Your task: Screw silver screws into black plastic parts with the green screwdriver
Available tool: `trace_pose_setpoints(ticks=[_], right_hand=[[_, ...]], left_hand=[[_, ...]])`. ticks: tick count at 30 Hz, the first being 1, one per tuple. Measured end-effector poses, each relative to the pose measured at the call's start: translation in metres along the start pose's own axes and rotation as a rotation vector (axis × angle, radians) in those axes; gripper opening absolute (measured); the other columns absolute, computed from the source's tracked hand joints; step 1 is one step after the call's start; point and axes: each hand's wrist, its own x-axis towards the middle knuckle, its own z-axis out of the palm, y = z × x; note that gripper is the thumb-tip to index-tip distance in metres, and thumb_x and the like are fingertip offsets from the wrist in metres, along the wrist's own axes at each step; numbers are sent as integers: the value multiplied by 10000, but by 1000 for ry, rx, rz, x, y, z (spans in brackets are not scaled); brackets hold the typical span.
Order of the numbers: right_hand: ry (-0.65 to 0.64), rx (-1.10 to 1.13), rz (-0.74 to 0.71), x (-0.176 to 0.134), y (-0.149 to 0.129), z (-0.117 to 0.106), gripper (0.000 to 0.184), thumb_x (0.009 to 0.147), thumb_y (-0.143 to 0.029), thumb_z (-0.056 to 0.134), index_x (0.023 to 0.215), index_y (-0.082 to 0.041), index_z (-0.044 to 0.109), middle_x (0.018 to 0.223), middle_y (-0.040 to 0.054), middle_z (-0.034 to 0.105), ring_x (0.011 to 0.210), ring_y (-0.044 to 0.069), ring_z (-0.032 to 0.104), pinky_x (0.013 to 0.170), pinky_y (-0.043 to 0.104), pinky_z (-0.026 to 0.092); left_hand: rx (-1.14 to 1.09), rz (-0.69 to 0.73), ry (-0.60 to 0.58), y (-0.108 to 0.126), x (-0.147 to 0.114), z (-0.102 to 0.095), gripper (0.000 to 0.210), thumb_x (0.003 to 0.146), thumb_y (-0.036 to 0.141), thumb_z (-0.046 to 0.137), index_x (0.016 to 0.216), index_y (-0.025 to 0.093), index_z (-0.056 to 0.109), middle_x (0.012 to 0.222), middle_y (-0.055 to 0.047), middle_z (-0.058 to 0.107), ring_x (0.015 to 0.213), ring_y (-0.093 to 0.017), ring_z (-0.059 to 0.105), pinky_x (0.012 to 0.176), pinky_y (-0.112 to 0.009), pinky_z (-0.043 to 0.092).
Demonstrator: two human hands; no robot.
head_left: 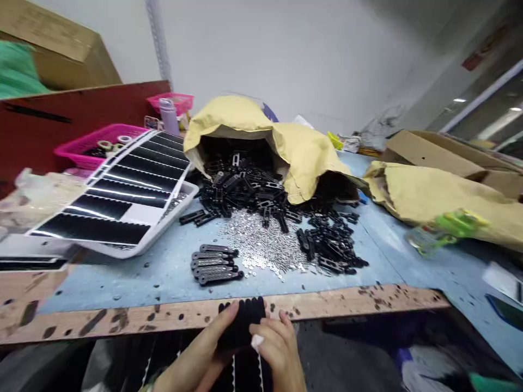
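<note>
At the table's front edge, my left hand (204,348) is closed on the left side of a black piece with a row of rounded bumps along its top (241,324). My right hand (280,348) grips its right side with bent fingers; something small and white shows on one fingertip. Below them, over my lap, lies a black sheet with wavy white lines (247,370), partly hidden by the hands. Just beyond, several black textured bars (214,264) lie side by side on the blue tabletop (163,283).
Black parts (245,185) spill from a yellow sack (232,117) beside loose small metal pins (265,239). At left, a sheet of black strips (134,179) rests on a white tray (180,201). A green-topped bottle (445,228) and a phone (504,310) lie right.
</note>
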Motion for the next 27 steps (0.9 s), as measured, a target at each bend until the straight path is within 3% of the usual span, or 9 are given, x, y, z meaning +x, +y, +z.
trace_pose_setpoints(ticks=[3, 5, 7, 9, 12, 16, 21, 27], right_hand=[[-21, 21, 98, 25, 6, -10, 354, 885, -223, 512, 1234, -245, 457, 1081, 105, 591, 966, 267, 609, 822, 408, 520], [-159, 38, 118, 43, 6, -9, 386, 847, -233, 561, 1225, -222, 486, 1121, 130, 553, 943, 262, 604, 737, 360, 540], [-351, 66, 82, 59, 4, -1, 265, 835, -202, 555, 1100, -220, 564, 1112, 117, 546, 871, 229, 608, 680, 324, 534], [-446, 129, 76, 70, 4, 11, 109, 852, -174, 509, 911, -212, 592, 1027, 89, 564, 752, 182, 598, 613, 289, 507], [-373, 288, 296, 81, 12, 30, 165, 886, -222, 495, 736, -199, 560, 868, 55, 549, 648, 146, 554, 534, 249, 458], [-238, 452, 601, 90, 33, 57, 261, 816, -337, 616, 609, -184, 573, 808, 52, 532, 710, 179, 545, 545, 261, 443], [-199, 485, 697, 92, 42, 85, 278, 754, -348, 650, 544, -178, 585, 805, 58, 544, 734, 192, 540, 612, 290, 448], [-184, 437, 729, 92, 40, 90, 281, 724, -347, 644, 509, -182, 569, 765, 59, 541, 696, 187, 525, 596, 285, 443]], left_hand=[[372, 106, 135, 16, -14, -18, 461, 786, 475, 660, 1179, 236, 633, 1266, -69, 601, 1237, -301, 468, 1100, -459, 276], [587, 175, 192, 21, -20, -29, 443, 797, 439, 658, 1202, 268, 609, 1297, -55, 573, 1249, -294, 453, 1099, -473, 277], [748, 247, 208, 21, -25, -41, 401, 850, 427, 593, 1229, 297, 582, 1333, -41, 535, 1265, -278, 435, 1091, -474, 297], [879, 321, 223, 22, -30, -53, 338, 907, 403, 515, 1230, 328, 578, 1367, -24, 499, 1266, -262, 437, 1070, -463, 338], [1153, 476, 348, 27, -38, -76, 304, 953, 327, 439, 1219, 350, 584, 1383, -9, 475, 1263, -249, 432, 1039, -447, 378], [1610, 729, 508, 35, -39, -97, 421, 894, 124, 438, 1264, 290, 553, 1316, -34, 541, 1237, -276, 407, 987, -464, 364], [1904, 900, 402, 41, -24, -98, 590, 732, 1, 458, 1287, 190, 521, 1269, -33, 604, 1138, -265, 469, 933, -417, 273], [1876, 873, 364, 37, -15, -101, 615, 721, 20, 502, 1315, 180, 484, 1271, -37, 603, 1117, -261, 484, 941, -415, 229]])
